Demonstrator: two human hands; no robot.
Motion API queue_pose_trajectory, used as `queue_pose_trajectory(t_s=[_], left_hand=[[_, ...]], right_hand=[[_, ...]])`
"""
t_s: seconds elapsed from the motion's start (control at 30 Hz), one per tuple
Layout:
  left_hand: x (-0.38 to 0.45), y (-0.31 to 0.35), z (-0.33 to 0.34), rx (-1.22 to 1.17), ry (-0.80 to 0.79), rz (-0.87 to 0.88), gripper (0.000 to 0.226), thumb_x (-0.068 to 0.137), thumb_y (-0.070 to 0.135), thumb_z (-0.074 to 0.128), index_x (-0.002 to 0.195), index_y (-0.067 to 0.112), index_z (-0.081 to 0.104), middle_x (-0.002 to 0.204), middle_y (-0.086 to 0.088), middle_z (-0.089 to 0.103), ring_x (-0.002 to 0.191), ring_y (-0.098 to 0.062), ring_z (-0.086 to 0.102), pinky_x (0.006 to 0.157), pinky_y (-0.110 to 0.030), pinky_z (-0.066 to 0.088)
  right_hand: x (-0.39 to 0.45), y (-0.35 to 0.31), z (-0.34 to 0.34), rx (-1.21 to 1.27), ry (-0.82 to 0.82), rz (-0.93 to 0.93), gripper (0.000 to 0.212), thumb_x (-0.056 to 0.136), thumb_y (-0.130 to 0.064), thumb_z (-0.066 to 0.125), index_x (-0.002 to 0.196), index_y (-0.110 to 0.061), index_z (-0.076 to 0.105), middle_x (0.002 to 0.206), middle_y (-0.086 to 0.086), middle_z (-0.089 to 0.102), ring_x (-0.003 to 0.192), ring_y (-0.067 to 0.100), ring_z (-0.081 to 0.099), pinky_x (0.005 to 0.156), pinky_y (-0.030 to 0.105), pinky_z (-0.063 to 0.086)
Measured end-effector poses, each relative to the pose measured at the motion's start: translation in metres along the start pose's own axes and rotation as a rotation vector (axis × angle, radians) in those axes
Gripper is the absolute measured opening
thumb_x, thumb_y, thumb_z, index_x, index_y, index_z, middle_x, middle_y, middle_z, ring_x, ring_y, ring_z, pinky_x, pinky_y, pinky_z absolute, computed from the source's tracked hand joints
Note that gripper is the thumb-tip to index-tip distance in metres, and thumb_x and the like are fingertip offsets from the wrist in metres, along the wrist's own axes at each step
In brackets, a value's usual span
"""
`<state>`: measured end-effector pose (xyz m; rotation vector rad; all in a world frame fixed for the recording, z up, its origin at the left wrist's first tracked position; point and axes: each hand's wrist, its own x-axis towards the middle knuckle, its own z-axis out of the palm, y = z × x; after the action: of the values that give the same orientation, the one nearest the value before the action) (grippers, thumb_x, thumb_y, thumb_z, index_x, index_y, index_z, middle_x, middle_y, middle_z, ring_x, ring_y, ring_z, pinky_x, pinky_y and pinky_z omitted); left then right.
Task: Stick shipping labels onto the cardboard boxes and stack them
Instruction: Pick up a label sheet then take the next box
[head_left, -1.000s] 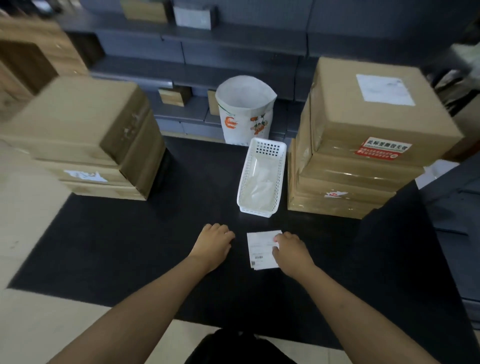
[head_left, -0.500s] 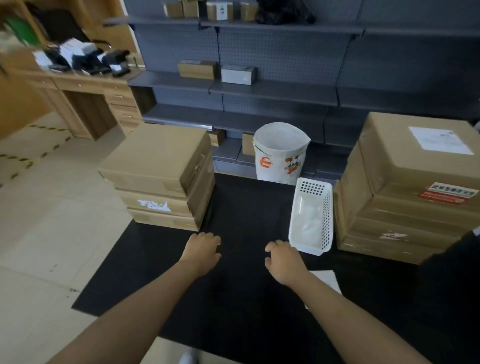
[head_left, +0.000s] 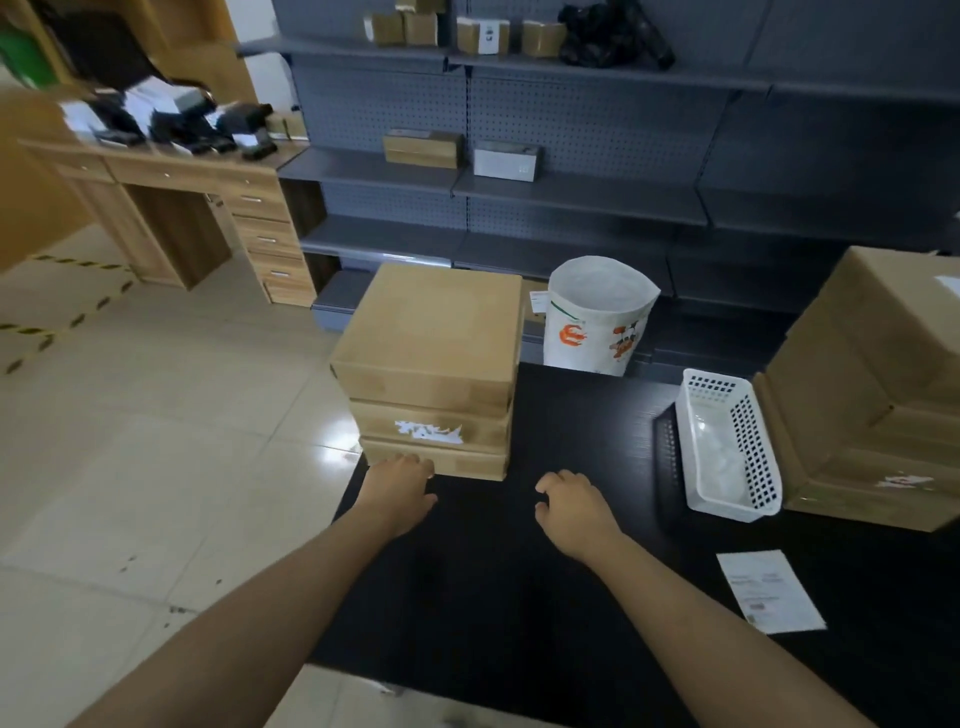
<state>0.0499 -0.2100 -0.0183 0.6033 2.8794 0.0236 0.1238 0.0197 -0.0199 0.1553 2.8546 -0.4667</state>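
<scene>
Left hand: the left hand (head_left: 397, 491) holds nothing, fingers loosely curled, knuckles just at the bottom front edge of the left stack; whether it touches the cardboard I cannot tell.
Right hand: the right hand (head_left: 574, 506) is empty too, fingers loosely bent, hovering over bare black counter (head_left: 493, 597), apart from everything.
Left stack: three boxes (head_left: 434, 374) stand piled on the counter's left edge, straight ahead of both hands; the middle one carries a torn white scrap on its front, and no label shows on the top face.
Label: a loose white label (head_left: 769, 590) lies flat on the counter to the right of the right forearm, well apart from the hand.
Basket: a white perforated basket (head_left: 727, 447) sits between the right hand and the right stack, nothing between it and the hand.
Right stack: more boxes (head_left: 872, 395) are piled at the counter's right edge, touching or just beside the basket.
Bag: a white printed bag (head_left: 597, 317) stands open behind the counter, right of the left stack.
Background: grey shelves (head_left: 571, 192) with small cartons; a wooden desk (head_left: 171, 176) at the far left.
</scene>
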Motion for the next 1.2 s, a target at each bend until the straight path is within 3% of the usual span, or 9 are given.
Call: queue_pose_trajectory(t_s=[0.2, 0.3, 0.37, 0.53, 0.6, 0.67, 0.73, 0.8, 1.2], left_hand=[[0.001, -0.072, -0.038, 0.008, 0.141, -0.242, 0.029, 0.091, 0.028, 0.046, 0.115, 0.02, 0.06, 0.115, -0.003, 0.061, 0.105, -0.024, 0.056, 0.085, -0.033, 0.039], [0.012, -0.107, -0.07, -0.336, 0.335, -0.503, 0.025, 0.09, 0.023, 0.049, 0.107, 0.015, 0.063, 0.108, -0.007, 0.061, 0.098, -0.028, 0.058, 0.084, -0.035, 0.043], [0.025, -0.121, -0.089, -0.602, 0.441, -0.598, 0.024, 0.089, 0.026, 0.05, 0.105, 0.014, 0.063, 0.102, -0.006, 0.062, 0.092, -0.027, 0.058, 0.083, -0.036, 0.047], [0.071, -0.13, -0.116, -1.13, 0.497, -0.544, 0.021, 0.091, 0.031, 0.052, 0.103, 0.016, 0.061, 0.097, -0.002, 0.058, 0.09, -0.023, 0.052, 0.076, -0.029, 0.038], [0.087, -0.133, -0.117, -1.221, 0.454, -0.495, 0.02, 0.092, 0.035, 0.052, 0.099, 0.017, 0.06, 0.098, -0.002, 0.057, 0.094, -0.024, 0.052, 0.073, -0.03, 0.039], [0.1, -0.133, -0.114, -1.288, 0.372, -0.47, 0.039, 0.093, 0.042, 0.052, 0.116, 0.012, 0.06, 0.113, -0.005, 0.058, 0.104, -0.025, 0.053, 0.085, -0.034, 0.041], [0.109, -0.128, -0.104, -1.31, 0.275, -0.463, 0.052, 0.092, 0.045, 0.053, 0.13, 0.01, 0.053, 0.127, -0.006, 0.055, 0.111, -0.026, 0.051, 0.093, -0.037, 0.041], [0.111, -0.12, -0.088, -1.293, 0.246, -0.447, 0.05, 0.092, 0.044, 0.053, 0.132, 0.013, 0.052, 0.13, -0.005, 0.056, 0.107, -0.023, 0.052, 0.089, -0.034, 0.042], [0.107, -0.112, -0.066, -1.286, 0.433, -0.445, 0.044, 0.089, 0.046, 0.056, 0.124, 0.02, 0.06, 0.106, 0.006, 0.06, 0.096, -0.016, 0.055, 0.085, -0.031, 0.046]], right_hand=[[0.035, -0.028, -0.028, 0.295, 0.133, 0.101, 0.033, 0.094, -0.022, 0.052, 0.125, -0.01, 0.057, 0.123, 0.009, 0.058, 0.114, 0.024, 0.054, 0.094, 0.032, 0.045], [0.062, -0.051, -0.061, 0.655, 0.308, 0.268, 0.035, 0.098, -0.033, 0.045, 0.089, -0.006, 0.065, 0.093, 0.011, 0.065, 0.084, 0.029, 0.061, 0.065, 0.028, 0.041], [0.081, -0.066, -0.079, 0.828, 0.386, 0.343, 0.041, 0.1, -0.041, 0.038, 0.081, -0.011, 0.058, 0.089, 0.01, 0.06, 0.072, 0.022, 0.053, 0.067, 0.033, 0.038], [0.123, -0.095, -0.091, 0.983, 0.448, 0.418, 0.053, 0.098, -0.048, 0.039, 0.115, -0.002, 0.06, 0.113, 0.015, 0.062, 0.101, 0.032, 0.057, 0.089, 0.039, 0.044], [0.134, -0.103, -0.085, 0.99, 0.451, 0.473, 0.06, 0.096, -0.052, 0.041, 0.126, -0.002, 0.055, 0.123, 0.016, 0.059, 0.11, 0.034, 0.055, 0.088, 0.037, 0.043], [0.139, -0.108, -0.077, 0.954, 0.466, 0.512, 0.06, 0.094, -0.053, 0.045, 0.127, -0.004, 0.056, 0.124, 0.015, 0.058, 0.112, 0.033, 0.055, 0.085, 0.034, 0.04], [0.14, -0.109, -0.067, 0.928, 0.517, 0.522, 0.05, 0.093, -0.047, 0.051, 0.121, -0.007, 0.06, 0.122, 0.014, 0.06, 0.108, 0.031, 0.056, 0.085, 0.034, 0.043], [0.14, -0.11, -0.062, 0.879, 0.553, 0.515, 0.041, 0.093, -0.041, 0.054, 0.115, -0.008, 0.063, 0.118, 0.014, 0.061, 0.106, 0.03, 0.057, 0.09, 0.038, 0.047], [0.135, -0.111, -0.052, 0.807, 0.661, 0.443, 0.04, 0.093, -0.04, 0.055, 0.117, -0.008, 0.062, 0.119, 0.011, 0.059, 0.112, 0.028, 0.054, 0.1, 0.047, 0.044]])
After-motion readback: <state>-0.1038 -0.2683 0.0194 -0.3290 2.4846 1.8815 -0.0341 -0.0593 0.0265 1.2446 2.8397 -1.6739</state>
